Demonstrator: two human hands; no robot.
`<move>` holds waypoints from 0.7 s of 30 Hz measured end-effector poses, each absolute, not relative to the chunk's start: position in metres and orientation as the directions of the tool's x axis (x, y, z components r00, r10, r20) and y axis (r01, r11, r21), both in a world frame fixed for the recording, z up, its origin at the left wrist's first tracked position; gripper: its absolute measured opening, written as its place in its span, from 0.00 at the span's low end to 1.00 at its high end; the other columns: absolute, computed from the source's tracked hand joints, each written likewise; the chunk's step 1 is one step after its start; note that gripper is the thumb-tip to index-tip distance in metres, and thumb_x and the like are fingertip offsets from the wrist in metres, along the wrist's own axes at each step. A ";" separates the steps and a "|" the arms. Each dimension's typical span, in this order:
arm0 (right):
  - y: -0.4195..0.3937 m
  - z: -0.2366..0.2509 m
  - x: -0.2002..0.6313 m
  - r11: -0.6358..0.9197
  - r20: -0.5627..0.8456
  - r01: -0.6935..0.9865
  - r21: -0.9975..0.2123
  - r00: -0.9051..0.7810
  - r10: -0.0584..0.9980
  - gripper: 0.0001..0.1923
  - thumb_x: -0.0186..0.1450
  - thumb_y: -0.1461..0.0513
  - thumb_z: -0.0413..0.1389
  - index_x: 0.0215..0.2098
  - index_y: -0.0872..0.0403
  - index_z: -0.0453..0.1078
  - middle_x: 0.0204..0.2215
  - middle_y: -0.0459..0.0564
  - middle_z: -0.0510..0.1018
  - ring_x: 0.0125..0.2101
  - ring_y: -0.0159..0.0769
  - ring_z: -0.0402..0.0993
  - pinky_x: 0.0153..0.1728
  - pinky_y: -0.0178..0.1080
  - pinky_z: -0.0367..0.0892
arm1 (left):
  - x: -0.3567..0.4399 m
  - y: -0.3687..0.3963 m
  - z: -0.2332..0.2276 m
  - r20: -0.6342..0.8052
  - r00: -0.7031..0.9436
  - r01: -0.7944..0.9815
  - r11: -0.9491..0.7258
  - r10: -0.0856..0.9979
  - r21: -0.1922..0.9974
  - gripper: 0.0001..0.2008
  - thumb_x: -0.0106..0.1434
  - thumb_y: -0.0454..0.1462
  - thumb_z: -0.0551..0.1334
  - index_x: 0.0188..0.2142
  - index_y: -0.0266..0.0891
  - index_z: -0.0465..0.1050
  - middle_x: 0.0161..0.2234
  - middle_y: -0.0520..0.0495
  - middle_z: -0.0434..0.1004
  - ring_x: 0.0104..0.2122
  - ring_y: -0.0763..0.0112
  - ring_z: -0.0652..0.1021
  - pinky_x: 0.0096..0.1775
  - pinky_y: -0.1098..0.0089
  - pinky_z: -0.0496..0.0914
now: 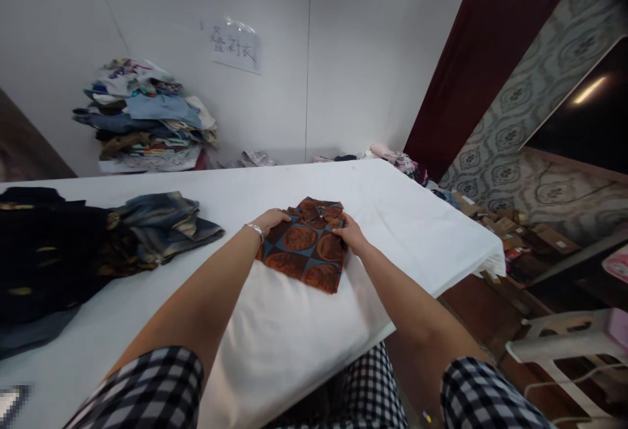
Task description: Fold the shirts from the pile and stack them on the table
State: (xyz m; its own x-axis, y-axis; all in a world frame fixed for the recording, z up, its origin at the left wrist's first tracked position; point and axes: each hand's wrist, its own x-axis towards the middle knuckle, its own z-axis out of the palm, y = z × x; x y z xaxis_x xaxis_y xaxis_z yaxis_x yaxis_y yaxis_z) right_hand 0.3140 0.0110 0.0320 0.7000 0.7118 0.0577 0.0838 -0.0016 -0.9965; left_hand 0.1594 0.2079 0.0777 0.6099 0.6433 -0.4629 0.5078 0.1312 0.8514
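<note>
A folded shirt (pixel 308 246) with rust-brown circles on blue lies on the white table (pixel 402 220), collar end away from me. My left hand (pixel 270 220) rests on the shirt's left edge, a silver bracelet on its wrist. My right hand (pixel 349 231) grips the right edge near the collar, fingers curled onto the fabric. Both forearms reach in from checked sleeves.
A heap of dark and denim garments (pixel 98 239) covers the table's left side. A tall stack of folded clothes (pixel 147 115) stands against the back wall under a paper sign (pixel 236 46). Cardboard boxes (pixel 505 226) and a white plastic stool (pixel 569 344) are on the floor at right.
</note>
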 end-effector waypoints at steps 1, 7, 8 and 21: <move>0.013 0.031 0.314 0.021 0.059 0.063 -0.998 0.708 0.704 0.31 0.48 0.64 0.62 0.51 0.50 0.65 0.41 0.47 0.79 0.42 0.39 0.75 0.46 0.44 0.71 | 0.160 0.207 0.077 -0.444 0.614 0.482 0.135 0.653 0.865 0.09 0.48 0.36 0.67 0.32 0.40 0.77 0.25 0.43 0.81 0.23 0.58 0.80 0.28 0.61 0.74; 0.023 0.061 0.327 0.061 0.073 0.044 -0.997 0.747 0.661 0.34 0.48 0.65 0.60 0.54 0.52 0.65 0.35 0.45 0.77 0.35 0.37 0.75 0.42 0.43 0.71 | 0.152 0.209 0.103 -0.260 0.646 0.244 0.128 0.718 0.961 0.21 0.48 0.32 0.67 0.44 0.39 0.76 0.28 0.46 0.81 0.27 0.60 0.80 0.31 0.62 0.75; 0.026 0.074 0.331 0.063 0.107 0.087 -0.994 0.757 0.645 0.34 0.48 0.64 0.60 0.54 0.52 0.66 0.35 0.45 0.76 0.34 0.36 0.74 0.41 0.42 0.71 | 0.150 0.212 0.113 -0.214 0.640 0.193 0.115 0.738 0.974 0.26 0.48 0.31 0.67 0.49 0.40 0.73 0.32 0.47 0.81 0.30 0.62 0.81 0.34 0.64 0.76; -0.022 0.083 0.288 0.083 0.322 0.399 -0.913 0.584 0.745 0.32 0.54 0.64 0.59 0.59 0.50 0.66 0.53 0.49 0.75 0.53 0.42 0.70 0.56 0.47 0.65 | 0.046 0.164 0.119 0.202 0.673 0.086 -0.347 0.712 0.934 0.44 0.47 0.32 0.66 0.64 0.40 0.56 0.47 0.46 0.78 0.44 0.63 0.79 0.47 0.65 0.73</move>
State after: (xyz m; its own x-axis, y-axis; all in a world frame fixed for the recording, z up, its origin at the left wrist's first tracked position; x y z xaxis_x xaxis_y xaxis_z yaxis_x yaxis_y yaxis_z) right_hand 0.2878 -0.0215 0.0830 0.5836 0.7452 0.3224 0.3991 0.0826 -0.9132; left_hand 0.0460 0.1638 0.1193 0.6727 0.7118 0.2020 0.0863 -0.3466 0.9340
